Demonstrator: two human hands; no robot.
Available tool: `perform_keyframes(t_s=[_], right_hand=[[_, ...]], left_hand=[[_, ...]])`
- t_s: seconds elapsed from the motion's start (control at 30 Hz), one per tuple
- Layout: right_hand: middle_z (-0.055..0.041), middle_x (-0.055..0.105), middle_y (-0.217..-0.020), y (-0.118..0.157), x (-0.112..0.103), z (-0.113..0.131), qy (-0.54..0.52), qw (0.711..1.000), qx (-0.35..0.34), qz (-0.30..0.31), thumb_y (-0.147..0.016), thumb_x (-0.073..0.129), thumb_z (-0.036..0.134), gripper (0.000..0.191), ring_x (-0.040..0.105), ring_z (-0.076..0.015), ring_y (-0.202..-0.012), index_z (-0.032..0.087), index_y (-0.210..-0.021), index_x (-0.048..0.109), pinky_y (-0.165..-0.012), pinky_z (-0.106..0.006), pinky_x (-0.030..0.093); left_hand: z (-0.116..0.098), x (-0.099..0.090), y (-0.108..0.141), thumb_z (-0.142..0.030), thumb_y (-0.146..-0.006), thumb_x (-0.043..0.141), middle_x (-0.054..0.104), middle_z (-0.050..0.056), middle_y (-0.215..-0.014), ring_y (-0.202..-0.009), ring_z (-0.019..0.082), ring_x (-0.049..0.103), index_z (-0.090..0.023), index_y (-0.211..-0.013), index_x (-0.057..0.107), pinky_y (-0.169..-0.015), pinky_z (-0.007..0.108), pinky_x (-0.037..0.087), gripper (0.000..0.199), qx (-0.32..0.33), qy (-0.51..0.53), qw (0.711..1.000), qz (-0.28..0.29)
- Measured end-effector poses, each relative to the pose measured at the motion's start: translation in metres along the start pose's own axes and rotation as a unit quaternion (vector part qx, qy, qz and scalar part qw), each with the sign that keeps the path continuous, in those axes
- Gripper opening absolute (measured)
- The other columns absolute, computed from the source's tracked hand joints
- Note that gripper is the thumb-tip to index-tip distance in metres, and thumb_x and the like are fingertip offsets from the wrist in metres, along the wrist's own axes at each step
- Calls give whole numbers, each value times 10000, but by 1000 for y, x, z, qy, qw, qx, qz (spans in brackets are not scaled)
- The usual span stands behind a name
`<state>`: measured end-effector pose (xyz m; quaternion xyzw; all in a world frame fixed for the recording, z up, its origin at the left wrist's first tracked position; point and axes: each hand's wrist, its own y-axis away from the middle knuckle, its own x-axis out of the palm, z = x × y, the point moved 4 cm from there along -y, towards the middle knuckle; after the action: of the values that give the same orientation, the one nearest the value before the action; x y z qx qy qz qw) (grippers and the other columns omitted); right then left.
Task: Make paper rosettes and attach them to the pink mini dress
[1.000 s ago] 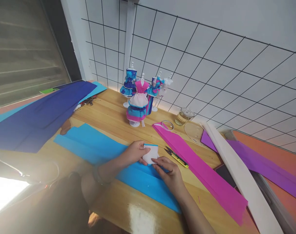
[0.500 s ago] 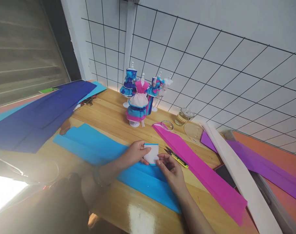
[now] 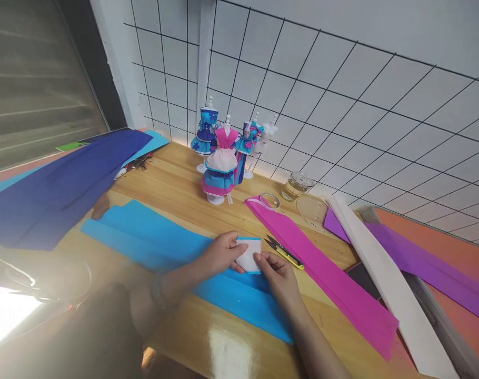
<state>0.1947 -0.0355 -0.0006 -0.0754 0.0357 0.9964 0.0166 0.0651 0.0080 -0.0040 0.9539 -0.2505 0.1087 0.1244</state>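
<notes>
Both of my hands hold a small white rectangular piece [image 3: 249,258] with blue strips along its upper and lower edges; whether it is paper or cloth I cannot tell. My left hand [image 3: 228,251] pinches its left side, thumb on top. On the lower right corner, my right hand [image 3: 278,271] has its thumb pressed, fingers curled beneath. Under the hands lies a long bright-blue sheet [image 3: 152,234] on the wooden table [image 3: 164,181]. Yellow-handled thread snips [image 3: 285,252] rest just beyond my right hand, next to a folded pink sheet [image 3: 330,273].
Small dress forms in coloured dresses [image 3: 219,163] stand at the back. A roll of tape [image 3: 270,200] and a clear jar [image 3: 297,187] are to their right. White [image 3: 381,268] and purple [image 3: 425,263] sheets lie at right, a dark-blue sheet [image 3: 66,184] at left. A gridded wall [image 3: 302,95] rises behind.
My right thumb has moved up onto the face of the white piece at its right side. Both hands and the piece sit slightly further right and lower in view.
</notes>
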Motion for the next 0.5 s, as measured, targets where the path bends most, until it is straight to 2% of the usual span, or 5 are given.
perform_keyframes(t_s=[0.23, 0.37, 0.5], right_hand=[[0, 586, -576, 0, 0, 2, -19, 1000, 17, -4, -684, 606, 447, 311, 461, -115, -523, 142, -699, 663, -510, -223, 337], [1, 587, -600, 0, 1, 1, -17, 1000, 4, 4, -704, 592, 437, 299, 470, -114, -541, 143, -711, 647, -519, -221, 345], [1, 556, -565, 0, 2, 0, -7, 1000, 4, 14, -699, 586, 463, 323, 456, -109, -506, 143, -674, 615, -477, -217, 357]], left_hand=[[-3, 0, 2, -400, -671, 592, 479, -37, -611, -555, 116, 570, -171, -647, 309, -449, 254, 512, 365, 2, -5, 1000, 1], [-3, 0, 2, -403, -670, 593, 479, -35, -608, -562, 123, 574, -165, -657, 333, -444, 254, 513, 352, 1, -4, 1000, -1], [-2, 0, 1, -415, -651, 612, 487, -30, -611, -563, 131, 584, -165, -654, 334, -424, 238, 506, 374, -3, -2, 1000, -6]])
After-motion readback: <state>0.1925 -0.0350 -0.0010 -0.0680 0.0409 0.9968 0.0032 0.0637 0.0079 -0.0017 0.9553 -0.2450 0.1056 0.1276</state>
